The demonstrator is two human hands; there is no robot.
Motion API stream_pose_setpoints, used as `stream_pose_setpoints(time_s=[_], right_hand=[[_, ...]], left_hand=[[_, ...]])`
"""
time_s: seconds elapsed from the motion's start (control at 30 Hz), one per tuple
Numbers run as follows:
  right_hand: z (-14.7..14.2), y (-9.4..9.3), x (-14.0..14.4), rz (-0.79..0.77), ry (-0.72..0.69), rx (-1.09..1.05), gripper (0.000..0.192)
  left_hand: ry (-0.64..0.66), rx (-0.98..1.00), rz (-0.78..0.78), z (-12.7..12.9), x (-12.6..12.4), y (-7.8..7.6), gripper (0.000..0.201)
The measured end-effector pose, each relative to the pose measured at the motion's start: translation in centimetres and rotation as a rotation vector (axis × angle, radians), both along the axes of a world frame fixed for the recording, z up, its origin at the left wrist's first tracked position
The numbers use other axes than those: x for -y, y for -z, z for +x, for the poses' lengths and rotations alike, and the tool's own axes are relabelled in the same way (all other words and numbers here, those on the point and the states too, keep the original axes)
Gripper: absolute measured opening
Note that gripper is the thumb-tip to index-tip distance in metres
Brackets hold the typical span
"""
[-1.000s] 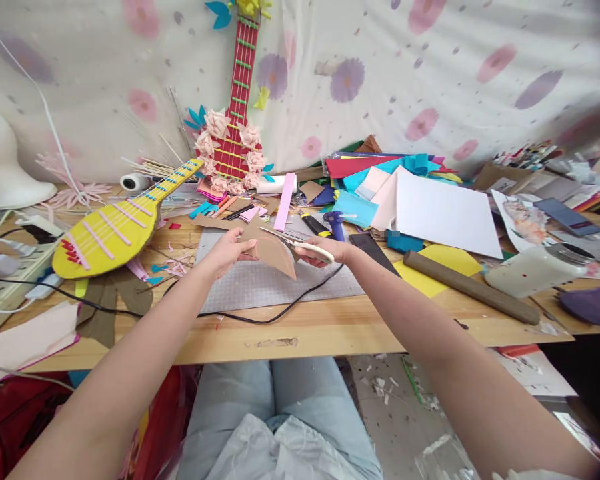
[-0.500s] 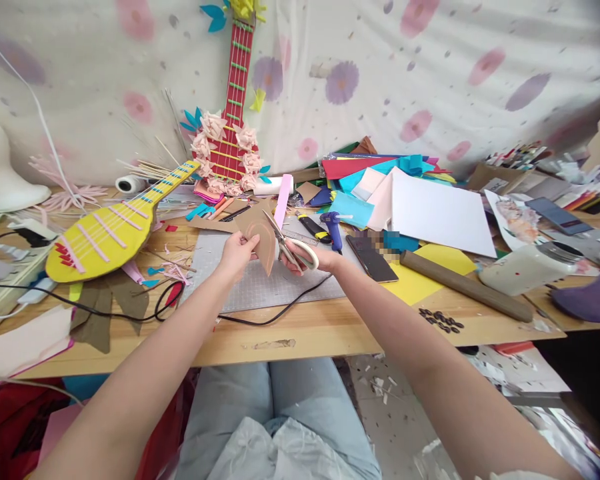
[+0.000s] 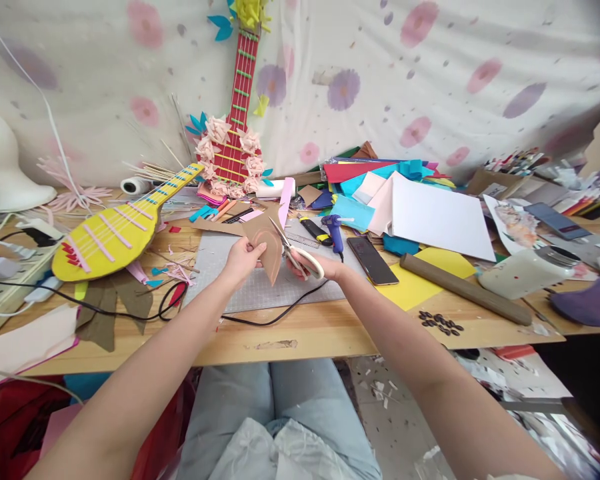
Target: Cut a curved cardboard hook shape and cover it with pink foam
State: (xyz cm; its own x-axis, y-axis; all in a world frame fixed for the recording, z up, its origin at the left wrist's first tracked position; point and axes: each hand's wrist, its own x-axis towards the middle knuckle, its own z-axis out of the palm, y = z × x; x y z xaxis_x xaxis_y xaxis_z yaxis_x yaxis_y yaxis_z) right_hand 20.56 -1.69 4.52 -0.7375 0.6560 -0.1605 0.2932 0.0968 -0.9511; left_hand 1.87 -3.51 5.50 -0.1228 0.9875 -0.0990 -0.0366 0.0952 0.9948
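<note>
A wooden table (image 3: 300, 333) carried a grey cutting mat (image 3: 260, 283) at its middle; a yellow cardboard guitar (image 3: 113, 233) lay to the left; a black cable (image 3: 260, 319) crossed the front; a dark phone (image 3: 370, 260), yellow paper (image 3: 420, 283) and a brown tube (image 3: 465, 288) lay to the right.

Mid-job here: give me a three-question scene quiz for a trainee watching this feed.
1. True or false: the right hand holds the scissors.
2. What does the left hand grip?
A. the brown cardboard piece
B. the yellow paper guitar
C. the blue glue gun
3. Fill in: the dark phone lies on the table to the ____ of the scissors, as the person sees it.

Key:
1. True; the cream handles sit in that hand, blades against the cardboard.
2. A
3. right
</note>
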Motion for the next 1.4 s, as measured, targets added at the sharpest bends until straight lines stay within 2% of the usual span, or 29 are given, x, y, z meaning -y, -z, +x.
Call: stream_pose_setpoints(time_s=[0.23, 0.7, 0.97, 1.2, 1.4], right_hand=[[-0.8, -0.3, 0.1, -0.009, 0.103, -0.012, 0.048], [-0.8, 0.1, -0.2, -0.074, 0.170, -0.092, 0.049], [-0.5, 0.0, -0.6, -0.135, 0.156, -0.127, 0.049], [-0.3, -0.6, -0.7, -0.099, 0.159, -0.064, 0.048], [-0.3, -1.1, -0.7, -0.094, 0.143, -0.042, 0.049]], left_hand=[[-0.033, 0.022, -0.038, -0.2, 0.0, -0.2, 0.013], [0.003, -0.005, -0.036, -0.6, -0.3, -0.6, 0.016], [0.081, 0.015, -0.042, -1.5, -0.3, -0.8, 0.026], [0.143, -0.035, -0.015, -2.7, -0.6, -0.9, 0.036], [0.169, -0.063, -0.025, -3.3, -0.7, -1.2, 0.037]])
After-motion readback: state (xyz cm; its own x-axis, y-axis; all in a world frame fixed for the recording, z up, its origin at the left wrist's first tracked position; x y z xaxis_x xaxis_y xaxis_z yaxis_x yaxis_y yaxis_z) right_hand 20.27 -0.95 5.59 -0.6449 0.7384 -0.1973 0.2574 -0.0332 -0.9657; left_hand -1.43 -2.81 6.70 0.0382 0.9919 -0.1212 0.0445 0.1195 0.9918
